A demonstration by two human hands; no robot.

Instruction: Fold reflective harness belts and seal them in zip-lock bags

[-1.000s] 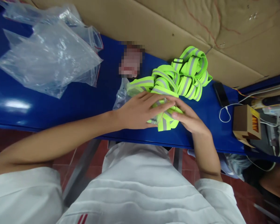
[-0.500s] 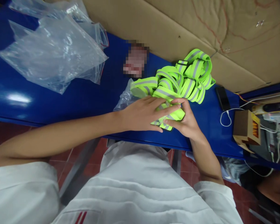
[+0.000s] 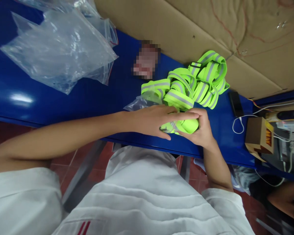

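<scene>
A folded neon-green reflective strap is squeezed between both hands at the near edge of the blue table. My right hand curls around it from the right, fingers closed over the bundle. My left hand lies across its top with fingers stretched out, pressing it down. A small clear plastic bag pokes out behind my left hand. Just beyond lies a pile of more green reflective straps.
A heap of clear zip bags sits at the table's far left. Cardboard lines the back. A black phone with a white cable and a small brown box lie at the right. My white shirt fills the foreground.
The strap bundle has been folded tighter and drawn toward the table's near edge. My right hand has turned from flat to curled around it, while the left stays pressed on top.
</scene>
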